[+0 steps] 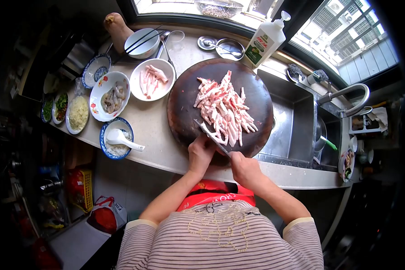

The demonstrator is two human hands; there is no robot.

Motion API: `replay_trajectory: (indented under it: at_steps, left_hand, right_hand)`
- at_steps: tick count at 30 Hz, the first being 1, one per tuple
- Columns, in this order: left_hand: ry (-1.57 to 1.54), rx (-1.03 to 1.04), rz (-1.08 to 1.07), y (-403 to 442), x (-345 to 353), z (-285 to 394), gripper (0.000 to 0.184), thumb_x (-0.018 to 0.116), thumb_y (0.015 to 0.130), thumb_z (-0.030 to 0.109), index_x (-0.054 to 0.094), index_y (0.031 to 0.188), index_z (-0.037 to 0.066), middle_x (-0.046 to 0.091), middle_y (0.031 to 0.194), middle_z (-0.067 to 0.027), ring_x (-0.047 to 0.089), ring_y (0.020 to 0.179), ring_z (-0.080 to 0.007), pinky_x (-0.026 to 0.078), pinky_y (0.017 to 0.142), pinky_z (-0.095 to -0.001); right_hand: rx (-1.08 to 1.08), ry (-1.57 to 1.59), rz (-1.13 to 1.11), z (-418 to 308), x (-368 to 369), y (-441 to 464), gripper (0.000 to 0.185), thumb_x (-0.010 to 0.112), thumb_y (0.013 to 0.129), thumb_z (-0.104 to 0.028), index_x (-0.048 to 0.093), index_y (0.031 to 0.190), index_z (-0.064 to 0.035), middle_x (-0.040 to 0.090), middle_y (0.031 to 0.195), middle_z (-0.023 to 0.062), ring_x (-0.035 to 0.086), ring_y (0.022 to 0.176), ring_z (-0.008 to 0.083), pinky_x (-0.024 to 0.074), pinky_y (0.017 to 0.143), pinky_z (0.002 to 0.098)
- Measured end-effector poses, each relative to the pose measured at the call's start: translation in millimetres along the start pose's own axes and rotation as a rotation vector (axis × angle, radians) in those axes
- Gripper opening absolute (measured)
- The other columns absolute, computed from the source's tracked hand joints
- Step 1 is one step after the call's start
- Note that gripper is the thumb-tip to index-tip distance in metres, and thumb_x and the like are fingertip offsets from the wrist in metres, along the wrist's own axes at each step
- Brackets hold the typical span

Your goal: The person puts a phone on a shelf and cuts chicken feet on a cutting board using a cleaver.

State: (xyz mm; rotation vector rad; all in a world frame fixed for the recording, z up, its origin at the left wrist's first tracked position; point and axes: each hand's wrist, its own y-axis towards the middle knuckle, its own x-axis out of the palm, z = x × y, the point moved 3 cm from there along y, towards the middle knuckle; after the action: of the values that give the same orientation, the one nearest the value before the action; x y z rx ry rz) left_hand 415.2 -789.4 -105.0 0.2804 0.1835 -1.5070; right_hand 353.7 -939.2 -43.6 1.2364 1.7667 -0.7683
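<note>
A large round dark chopping board (184, 108) bears a pile of raw chicken feet (227, 108). My right hand (246, 170) is closed round the handle of a knife (213, 137), whose blade slants up and left over the near edge of the pile. Close to the blade, at the board's near edge, my left hand (201, 154) has its fingers bent together; what they hold, if anything, is hidden. Left of the board, a white bowl (167, 92) contains more chicken feet (153, 80).
Left are a shrimp bowl (94, 101), a blue-rimmed bowl with a spoon (104, 143) and a plate of minced garlic (79, 114). The sink (292, 128) and faucet (360, 87) lie right. A pump bottle (267, 40) stands behind the board.
</note>
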Motion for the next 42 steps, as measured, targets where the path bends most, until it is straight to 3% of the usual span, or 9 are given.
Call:
replay_trajectory:
  at_steps: [6, 15, 21, 24, 27, 33, 36, 39, 42]
  left_hand:
    - [0.024, 0.024, 0.042, -3.2, 4.2, 0.2, 0.016, 0.068, 0.075, 0.01, 0.061, 0.087, 0.002, 0.062, 0.073, -0.0179, 0.064, 0.068, -0.0347, 0.049, 0.06, -0.0388]
    - [0.028, -0.013, -0.028, 0.5, -0.2, 11.2, 0.014, 0.064, 0.074, 0.005, 0.06, 0.087, 0.001, 0.062, 0.075, -0.0185, 0.062, 0.069, -0.0368, 0.049, 0.062, -0.0396]
    - [0.087, -0.012, -0.009, 0.7, 1.8, 3.5, 0.011, 0.064, 0.075, 0.006, 0.057, 0.081, 0.001, 0.06, 0.07, -0.0182, 0.061, 0.063, -0.036, 0.048, 0.058, -0.0394]
    - [0.026, -0.029, -0.01, -0.9, 3.3, -7.8, 0.013, 0.064, 0.078, 0.008, 0.055, 0.075, -0.001, 0.059, 0.057, -0.0114, 0.058, 0.046, -0.0171, 0.046, 0.044, -0.0304]
    - [-0.022, -0.068, -0.031, -0.9, 0.5, -6.2, 0.013, 0.062, 0.079, 0.008, 0.054, 0.074, -0.001, 0.059, 0.057, -0.0092, 0.057, 0.044, -0.0123, 0.044, 0.039, -0.0269]
    - [-0.031, -0.152, -0.067, -3.3, -2.4, -1.6, 0.01, 0.061, 0.08, 0.005, 0.055, 0.076, -0.002, 0.06, 0.057, -0.0096, 0.056, 0.045, -0.0125, 0.044, 0.04, -0.0272]
    - [0.142, 0.066, 0.007, -9.5, -3.4, -10.1, 0.008, 0.061, 0.081, 0.004, 0.057, 0.079, -0.002, 0.06, 0.058, -0.0098, 0.058, 0.049, -0.0121, 0.046, 0.046, -0.0276]
    - [0.135, 0.075, 0.04, -20.3, -6.5, -15.0, 0.007, 0.062, 0.082, 0.004, 0.059, 0.082, -0.002, 0.061, 0.06, -0.0097, 0.059, 0.053, -0.0117, 0.047, 0.051, -0.0277]
    - [0.043, -0.062, 0.006, -21.3, -10.8, 4.5, 0.005, 0.061, 0.08, 0.003, 0.059, 0.079, -0.001, 0.065, 0.073, -0.0164, 0.066, 0.066, -0.0265, 0.051, 0.058, -0.034]
  right_hand:
    - [-0.031, 0.009, 0.064, -16.6, 9.0, 54.5, 0.023, 0.055, 0.076, -0.003, 0.044, 0.096, -0.0028, 0.055, 0.077, 0.0165, 0.058, 0.064, 0.0371, 0.0451, 0.053, 0.0462]
    - [0.085, 0.086, -0.114, 3.6, -11.7, 10.5, 0.018, 0.05, 0.076, 0.002, 0.041, 0.091, 0.0005, 0.056, 0.078, 0.0204, 0.059, 0.067, 0.041, 0.0467, 0.057, 0.0492]
    - [0.09, 0.177, -0.004, 2.9, 4.6, 78.8, 0.014, 0.048, 0.081, -0.006, 0.041, 0.09, 0.0014, 0.059, 0.079, 0.0271, 0.058, 0.071, 0.0453, 0.0454, 0.063, 0.0534]
    - [0.131, 0.193, -0.033, 4.4, -3.7, 58.5, 0.014, 0.048, 0.083, -0.008, 0.041, 0.091, 0.0016, 0.059, 0.078, 0.0279, 0.059, 0.073, 0.0457, 0.0455, 0.063, 0.0536]
    - [0.171, 0.142, -0.154, 8.4, -8.7, 35.9, 0.017, 0.049, 0.083, -0.008, 0.041, 0.093, 0.002, 0.059, 0.073, 0.0281, 0.059, 0.073, 0.0462, 0.046, 0.064, 0.0535]
    - [0.123, 0.162, 0.044, 3.9, 3.3, 85.4, 0.02, 0.05, 0.083, -0.01, 0.042, 0.095, 0.003, 0.059, 0.073, 0.0287, 0.058, 0.073, 0.0474, 0.0454, 0.066, 0.0537]
    - [0.167, 0.274, 0.123, 14.2, 4.8, 71.6, 0.025, 0.053, 0.084, -0.013, 0.042, 0.1, 0.0026, 0.059, 0.076, 0.0288, 0.057, 0.073, 0.0483, 0.0441, 0.066, 0.0546]
    - [0.181, 0.363, 0.168, 16.2, 10.2, 59.9, 0.024, 0.053, 0.085, -0.014, 0.041, 0.099, 0.0009, 0.059, 0.078, 0.0293, 0.057, 0.075, 0.0489, 0.0433, 0.066, 0.0549]
    - [0.206, 0.3, 0.126, 12.1, 9.4, 59.5, 0.025, 0.054, 0.085, -0.015, 0.041, 0.101, 0.0001, 0.059, 0.08, 0.0295, 0.057, 0.075, 0.0489, 0.0433, 0.067, 0.055]
